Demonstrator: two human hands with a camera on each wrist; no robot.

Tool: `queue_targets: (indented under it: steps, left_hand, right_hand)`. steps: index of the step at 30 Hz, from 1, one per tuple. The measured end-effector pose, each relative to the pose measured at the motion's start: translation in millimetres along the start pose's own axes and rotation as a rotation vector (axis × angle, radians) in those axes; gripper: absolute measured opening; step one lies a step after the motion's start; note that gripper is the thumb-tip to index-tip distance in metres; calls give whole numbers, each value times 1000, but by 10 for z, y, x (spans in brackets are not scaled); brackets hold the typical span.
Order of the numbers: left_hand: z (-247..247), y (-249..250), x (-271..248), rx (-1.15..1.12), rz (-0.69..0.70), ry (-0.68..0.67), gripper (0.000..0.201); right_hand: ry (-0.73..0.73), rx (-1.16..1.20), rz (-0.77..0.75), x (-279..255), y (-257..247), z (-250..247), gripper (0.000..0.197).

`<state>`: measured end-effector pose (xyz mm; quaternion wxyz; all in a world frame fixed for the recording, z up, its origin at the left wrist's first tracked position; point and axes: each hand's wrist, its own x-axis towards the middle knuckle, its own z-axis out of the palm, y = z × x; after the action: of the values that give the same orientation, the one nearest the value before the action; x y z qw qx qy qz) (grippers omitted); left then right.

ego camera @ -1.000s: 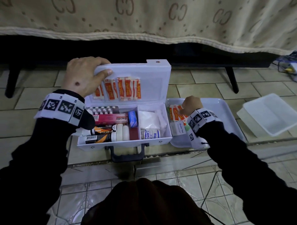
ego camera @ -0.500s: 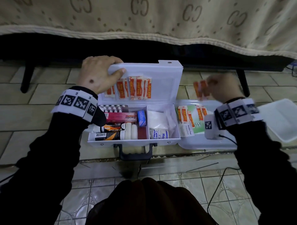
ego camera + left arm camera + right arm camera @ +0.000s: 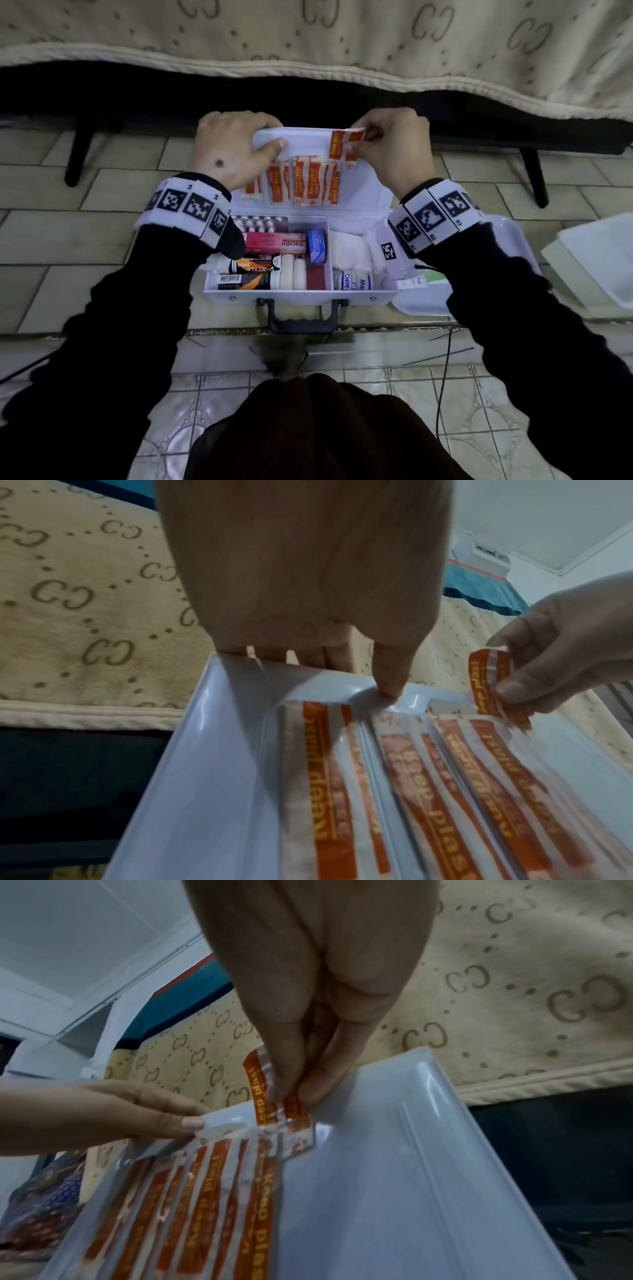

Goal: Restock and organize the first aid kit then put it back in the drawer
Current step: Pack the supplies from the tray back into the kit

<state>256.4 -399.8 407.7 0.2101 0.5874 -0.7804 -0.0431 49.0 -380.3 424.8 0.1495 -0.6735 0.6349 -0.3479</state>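
Observation:
The white first aid kit point(image 3: 301, 291) stands open on the tiled floor, its lid point(image 3: 363, 195) tilted back. My left hand point(image 3: 233, 150) grips the lid's top edge, thumb pressed on the clear pocket inside. Several orange plaster strips point(image 3: 301, 181) point(image 3: 445, 791) point(image 3: 205, 1191) sit in that pocket. My right hand point(image 3: 394, 147) pinches more orange plaster strips point(image 3: 344, 144) point(image 3: 489, 680) point(image 3: 270, 1093) at the pocket's top right edge. The base holds a pink box point(image 3: 277, 243), tubes, tape, gauze and a crepe bandage point(image 3: 352, 281).
A white tray point(image 3: 507, 246) with a few leftover packets lies right of the kit, partly behind my right forearm. A white lidded container point(image 3: 596, 260) sits further right. A bed with a beige patterned cover point(image 3: 308, 41) overhangs behind the kit.
My right hand has lifted plaster strips out of the tray and carried them left and up to the lid's pocket. The left hand has kept its hold on the lid.

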Motion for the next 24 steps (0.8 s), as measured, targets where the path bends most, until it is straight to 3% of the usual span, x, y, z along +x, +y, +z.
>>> queue_targets:
  steps: [6,11,19,24]
  left_hand:
    - [2,1,-6,-12,-4,13,35]
    - [1,-1,6,-11,-1,8,36]
    - [-5,-6,-4,-22,-1,16,35]
    - [10,-7,7,-8,5,16,36]
  right_hand:
    - [-94,-144,-43,-29,-45,82,13]
    - [-175,-180,-30,-36,-21,152,24]
    - [-72,-50,10,-94,43,180,9]
    - [-112,-135,-15,-103,29,172,15]
